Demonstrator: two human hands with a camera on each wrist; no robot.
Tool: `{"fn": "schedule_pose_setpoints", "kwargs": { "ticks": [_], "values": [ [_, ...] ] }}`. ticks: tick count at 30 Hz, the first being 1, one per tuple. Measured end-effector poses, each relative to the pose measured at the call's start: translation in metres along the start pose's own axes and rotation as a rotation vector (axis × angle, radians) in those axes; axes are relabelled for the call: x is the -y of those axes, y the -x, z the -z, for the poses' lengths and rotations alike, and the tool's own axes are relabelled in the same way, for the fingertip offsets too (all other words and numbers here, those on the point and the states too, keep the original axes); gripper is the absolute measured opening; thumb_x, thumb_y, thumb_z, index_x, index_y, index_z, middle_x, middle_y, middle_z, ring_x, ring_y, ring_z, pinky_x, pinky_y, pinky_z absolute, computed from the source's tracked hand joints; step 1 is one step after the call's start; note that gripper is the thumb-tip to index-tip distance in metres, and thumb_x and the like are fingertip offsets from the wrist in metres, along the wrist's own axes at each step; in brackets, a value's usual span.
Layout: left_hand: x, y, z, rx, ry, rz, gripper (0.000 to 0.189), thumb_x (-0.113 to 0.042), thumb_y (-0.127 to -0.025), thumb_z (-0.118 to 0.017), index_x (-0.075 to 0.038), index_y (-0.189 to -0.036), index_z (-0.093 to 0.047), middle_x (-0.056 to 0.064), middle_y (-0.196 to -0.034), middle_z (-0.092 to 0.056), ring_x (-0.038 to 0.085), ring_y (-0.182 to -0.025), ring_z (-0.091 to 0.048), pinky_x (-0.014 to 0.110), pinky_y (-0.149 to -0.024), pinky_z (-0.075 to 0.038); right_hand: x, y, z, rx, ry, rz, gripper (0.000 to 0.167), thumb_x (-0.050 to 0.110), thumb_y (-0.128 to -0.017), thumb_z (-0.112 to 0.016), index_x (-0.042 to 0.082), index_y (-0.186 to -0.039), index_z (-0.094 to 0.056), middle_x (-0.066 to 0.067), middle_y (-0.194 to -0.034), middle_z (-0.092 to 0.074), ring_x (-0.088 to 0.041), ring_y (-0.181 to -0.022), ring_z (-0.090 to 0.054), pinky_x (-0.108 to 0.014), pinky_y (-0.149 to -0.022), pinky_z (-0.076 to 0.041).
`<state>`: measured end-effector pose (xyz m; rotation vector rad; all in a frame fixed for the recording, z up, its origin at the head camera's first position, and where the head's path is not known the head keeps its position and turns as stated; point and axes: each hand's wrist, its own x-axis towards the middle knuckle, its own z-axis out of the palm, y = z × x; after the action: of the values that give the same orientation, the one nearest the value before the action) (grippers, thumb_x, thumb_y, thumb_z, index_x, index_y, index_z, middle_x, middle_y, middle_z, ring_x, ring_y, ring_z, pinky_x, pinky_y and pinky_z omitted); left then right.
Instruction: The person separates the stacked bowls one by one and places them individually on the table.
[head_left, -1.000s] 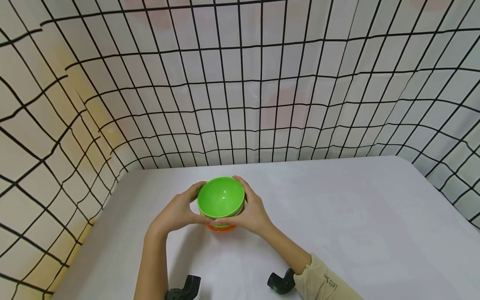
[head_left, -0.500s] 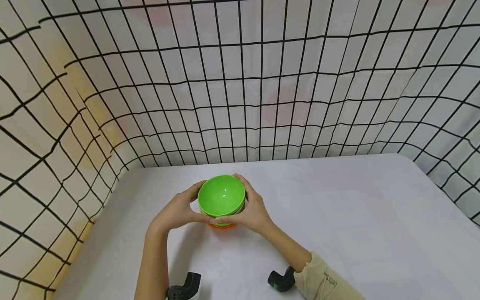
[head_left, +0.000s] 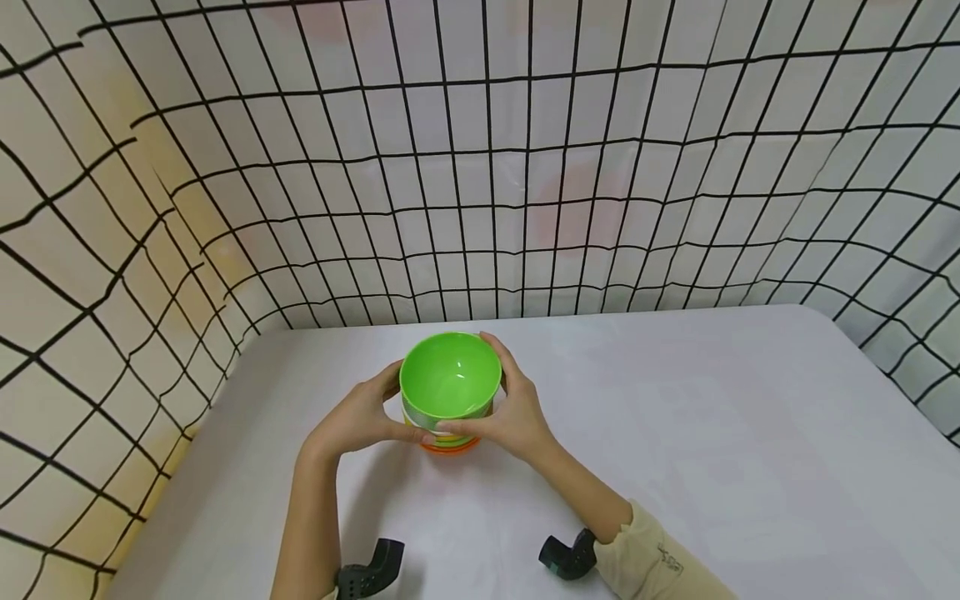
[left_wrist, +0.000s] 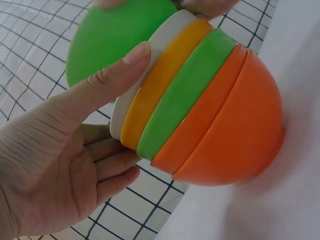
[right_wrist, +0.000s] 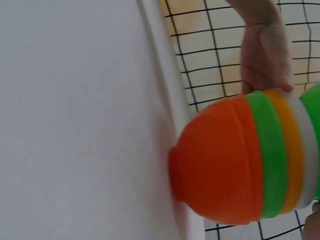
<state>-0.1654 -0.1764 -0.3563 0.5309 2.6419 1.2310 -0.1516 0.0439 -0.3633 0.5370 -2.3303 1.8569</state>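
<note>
A bright green bowl [head_left: 450,375] sits uppermost in the head view, its glossy inside facing up. My right hand [head_left: 513,417] grips it by the side, thumb at the near rim and fingers around the far right. Below it is a nested stack: a white bowl [left_wrist: 164,39], a yellow bowl [left_wrist: 172,67], another green bowl [left_wrist: 187,95] and orange bowls [left_wrist: 235,125] at the bottom. The left wrist view has the top green bowl tilted and partly raised out of the white one. My left hand [head_left: 363,421] holds the stack, thumb along the white and yellow rims, fingers behind.
The stack stands on a white-covered table [head_left: 675,433]. Black netting [head_left: 525,208] over pale sheets rises behind and at both sides. Black curved wrist mounts [head_left: 371,571] show near the front edge of the head view.
The top green bowl has risen away from the stack with my right hand, tipping slightly and moving up and right. My left hand stays around the lower bowls.
</note>
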Motion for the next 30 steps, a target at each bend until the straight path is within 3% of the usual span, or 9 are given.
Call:
{"fn": "schedule_pose_setpoints", "kwargs": {
  "ticks": [3,10,14,21,30],
  "values": [
    [0.001,0.000,0.000,0.002,-0.003,-0.004,0.104,-0.044,-0.057,-0.086,-0.017,-0.142,-0.033,-0.001,-0.142,-0.040,0.025,-0.132,-0.036,0.043,-0.106,-0.033,0.014,0.000,0.008,-0.007,-0.037,0.037,0.103,0.004,-0.057,-0.086,0.002,-0.142,-0.027,-0.014,-0.134,-0.047,-0.026,-0.125,-0.044,-0.041,-0.107,-0.033],
    [0.002,-0.001,0.001,0.005,-0.011,-0.009,0.100,-0.047,-0.057,-0.084,-0.021,-0.140,-0.035,-0.003,-0.142,-0.041,0.023,-0.133,-0.036,0.044,-0.107,-0.033,-0.009,-0.011,0.027,-0.048,-0.068,0.092,0.107,0.007,-0.056,-0.088,0.011,-0.143,-0.027,-0.005,-0.136,-0.046,-0.018,-0.125,-0.044,-0.032,-0.107,-0.034],
    [0.002,-0.001,0.002,0.005,-0.013,0.000,0.098,-0.047,-0.057,-0.084,-0.022,-0.139,-0.037,-0.004,-0.139,-0.043,0.023,-0.132,-0.038,0.045,-0.107,-0.032,-0.014,-0.015,0.043,-0.082,-0.066,0.105,0.107,0.006,-0.054,-0.089,0.012,-0.143,-0.028,-0.004,-0.136,-0.045,-0.018,-0.125,-0.045,-0.033,-0.106,-0.036],
    [0.002,0.000,0.003,0.006,-0.022,0.017,0.099,-0.048,-0.056,-0.084,-0.021,-0.139,-0.037,-0.002,-0.139,-0.044,0.024,-0.131,-0.039,0.046,-0.107,-0.032,-0.008,-0.020,0.064,-0.113,-0.048,0.082,0.106,0.004,-0.054,-0.088,0.011,-0.142,-0.030,-0.002,-0.136,-0.045,-0.016,-0.124,-0.045,-0.033,-0.105,-0.037],
    [0.002,-0.002,0.002,0.012,-0.019,-0.004,0.098,-0.048,-0.057,-0.084,-0.021,-0.139,-0.037,-0.003,-0.139,-0.044,0.024,-0.132,-0.038,0.046,-0.107,-0.031,-0.017,-0.022,0.082,-0.165,-0.013,0.065,0.104,0.004,-0.055,-0.088,0.014,-0.142,-0.031,-0.003,-0.136,-0.044,-0.018,-0.124,-0.044,-0.034,-0.106,-0.035]
  ]
}}
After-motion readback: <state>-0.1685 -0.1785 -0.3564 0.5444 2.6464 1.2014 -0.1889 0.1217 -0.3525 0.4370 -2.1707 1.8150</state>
